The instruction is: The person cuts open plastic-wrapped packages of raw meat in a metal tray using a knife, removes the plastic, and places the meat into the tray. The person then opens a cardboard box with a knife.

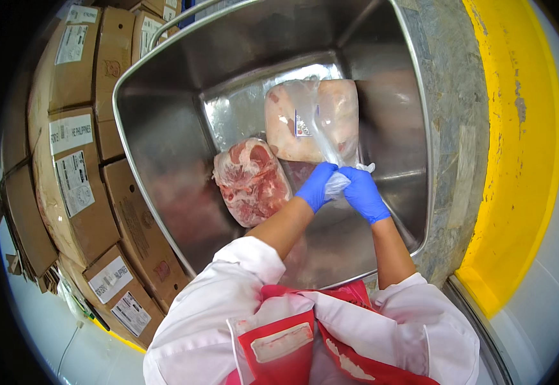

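Both of my hands wear blue gloves and grip a clear plastic wrap over a deep stainless steel tub (164,139). My left hand (319,186) holds one gathered part of the plastic wrap (338,186), and my right hand (363,190) clutches it just beside. From the hands the plastic stretches up across a large pale block of meat (289,108) with a skin or fat side uppermost. A printed label (303,122) shows through on that block. Left of it on the tub floor lies a red, marbled block of meat (253,183).
Stacked cardboard boxes (79,192) bearing labels stand along the tub's left side. A worn yellow barrier (510,144) runs along the right, past a strip of grey stone-patterned floor (457,115). The tub's metal rim (426,120) surrounds the work.
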